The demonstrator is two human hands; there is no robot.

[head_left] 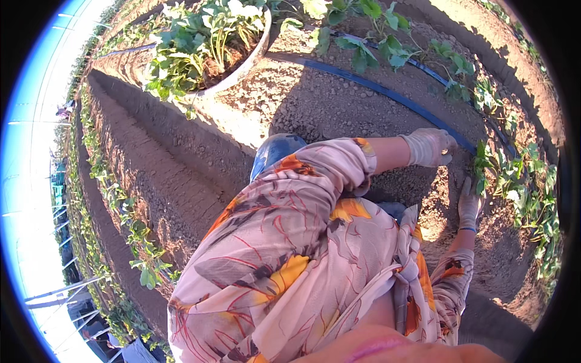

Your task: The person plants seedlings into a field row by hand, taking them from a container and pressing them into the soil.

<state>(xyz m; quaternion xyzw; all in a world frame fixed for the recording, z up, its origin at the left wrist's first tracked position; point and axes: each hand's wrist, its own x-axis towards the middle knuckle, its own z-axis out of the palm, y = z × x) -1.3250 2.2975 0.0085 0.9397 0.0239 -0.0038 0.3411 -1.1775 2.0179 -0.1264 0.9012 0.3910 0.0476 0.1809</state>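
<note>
My left hand (431, 147), in a pale dusty glove, hovers over or rests at the soil beside a flat blue-black drip tape (386, 93). Its fingers are curled, and whether they hold anything is hidden. Lower down, my right hand (470, 206) is also gloved, with a blue band at the wrist. Its fingers are extended against the soil, at the edge of a green leafy plant (485, 165). Some of its fingers are out of sight by the leaves. Crumbly brown soil (327, 113) lies around both hands.
A round tub (261, 50) full of leafy plants with bare roots stands on the bed at the top. A second drip tape (426, 70) runs among planted seedlings (363, 54). A deep furrow (181, 131) lies left of my knee (277, 152); another planted row (131, 218) follows beyond.
</note>
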